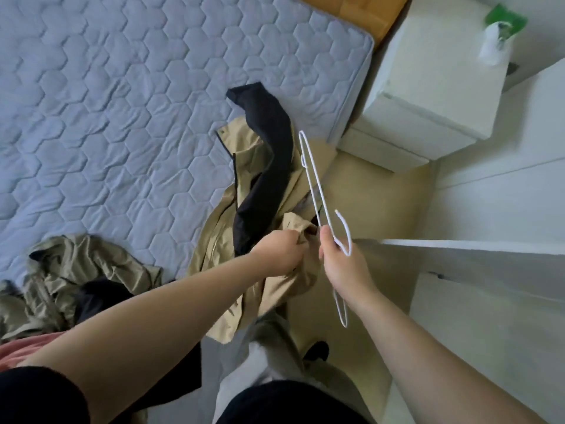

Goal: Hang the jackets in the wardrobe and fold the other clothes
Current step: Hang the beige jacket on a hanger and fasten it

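Note:
A tan jacket with black lining (260, 185) lies over the bed's right edge and hangs toward the floor. My left hand (279, 250) grips its tan fabric near the collar. Just to the right, my right hand (342, 264) holds a white wire hanger (315, 185) by the neck below its hook, with the hanger tilted up and away over the jacket. An olive-tan garment (82, 270) is crumpled on the bed at the lower left, with something black (101, 295) and a pink cloth (27, 347) beside it.
The grey quilted mattress (122, 102) fills the left and middle. A white bedside cabinet (434, 96) stands at the upper right with a green-and-white item (501, 29) on top. White wardrobe panels (489, 270) stand at the right, wooden floor (376, 194) between.

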Demonstrator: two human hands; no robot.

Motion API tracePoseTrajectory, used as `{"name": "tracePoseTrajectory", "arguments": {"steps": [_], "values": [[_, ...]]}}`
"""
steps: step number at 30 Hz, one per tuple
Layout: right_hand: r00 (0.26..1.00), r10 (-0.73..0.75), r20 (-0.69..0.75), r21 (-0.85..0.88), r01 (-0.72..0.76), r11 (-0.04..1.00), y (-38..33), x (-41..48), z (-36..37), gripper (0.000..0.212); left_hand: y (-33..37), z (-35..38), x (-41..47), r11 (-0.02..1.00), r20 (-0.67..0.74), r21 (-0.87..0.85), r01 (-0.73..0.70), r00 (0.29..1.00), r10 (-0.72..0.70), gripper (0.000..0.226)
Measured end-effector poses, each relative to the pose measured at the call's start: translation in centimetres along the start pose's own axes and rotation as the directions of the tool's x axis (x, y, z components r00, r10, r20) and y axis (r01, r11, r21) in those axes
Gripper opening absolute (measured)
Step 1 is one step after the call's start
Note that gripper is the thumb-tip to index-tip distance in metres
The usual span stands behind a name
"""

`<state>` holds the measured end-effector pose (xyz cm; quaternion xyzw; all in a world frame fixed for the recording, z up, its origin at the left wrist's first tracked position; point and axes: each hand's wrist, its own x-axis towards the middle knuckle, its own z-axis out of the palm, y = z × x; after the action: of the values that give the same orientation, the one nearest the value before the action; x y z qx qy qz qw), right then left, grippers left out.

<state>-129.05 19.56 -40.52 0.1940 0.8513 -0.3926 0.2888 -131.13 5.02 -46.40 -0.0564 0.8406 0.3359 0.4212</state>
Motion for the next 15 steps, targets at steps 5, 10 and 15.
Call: {"name": "tracePoseTrajectory", "arguments": {"steps": [5, 10, 15], "values": [[0.995, -0.045, -0.085, 0.024, 0.047, 0.999, 2.3, -2.1, -2.7, 0.049, 7.1, -2.1, -1.2, 0.833, -0.111, -0.554, 0.011, 0.990, -0.087, 0.026], [0.972, -0.082, -0.221, 0.132, 0.113, 0.985, 4.1, -4.3, -5.4, 0.045, 13.6, -2.4, -4.1, 0.643, -0.113, -0.765, -0.033, 0.990, -0.084, 0.015], [0.959, -0.098, -0.264, -0.003, 0.101, 0.995, 6.5, -7.9, -8.7, 0.072, 20.0, -3.3, -8.8, 0.528, -0.115, -0.843, -0.098, 0.993, 0.002, 0.016]]}}
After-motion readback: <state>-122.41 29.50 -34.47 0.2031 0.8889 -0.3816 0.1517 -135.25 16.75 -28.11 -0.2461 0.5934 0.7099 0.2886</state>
